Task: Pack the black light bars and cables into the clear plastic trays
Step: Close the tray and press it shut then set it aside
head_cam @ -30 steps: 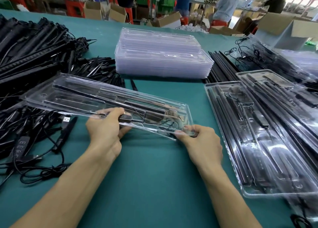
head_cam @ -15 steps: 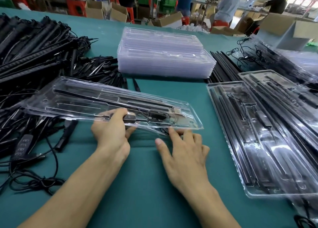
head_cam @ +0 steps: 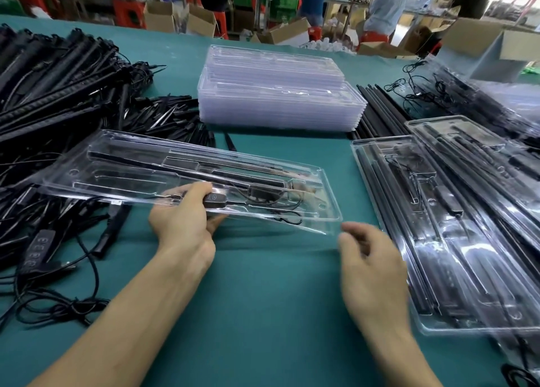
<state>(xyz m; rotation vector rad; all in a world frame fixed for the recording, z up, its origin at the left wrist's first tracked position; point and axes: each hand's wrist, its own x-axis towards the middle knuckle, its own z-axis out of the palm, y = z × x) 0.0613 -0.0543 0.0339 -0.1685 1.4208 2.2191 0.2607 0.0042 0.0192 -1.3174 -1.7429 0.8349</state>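
A clear plastic tray (head_cam: pixel 122 164) lies tilted across the table's middle, its left end over the cable heap. A black light bar and a cable with a small controller (head_cam: pixel 214 198) sit in its recesses. My left hand (head_cam: pixel 182 220) grips the tray's near edge, thumb on top beside the controller. My right hand (head_cam: pixel 368 258) hovers blurred just off the tray's right near corner, fingers loosely curled and holding nothing.
Empty clear trays (head_cam: pixel 277 94) are stacked at the back centre. Black light bars (head_cam: pixel 52 88) and tangled cables (head_cam: pixel 43 255) pile up on the left. Packed trays (head_cam: pixel 455 240) overlap on the right, with loose bars (head_cam: pixel 380 111) behind them. Cardboard boxes and people stand beyond the table.
My right hand let go of the tray's right corner, slid flat under its near edge, and has now drawn back to the right. My left hand keeps its grip; the tray shifted slightly right.
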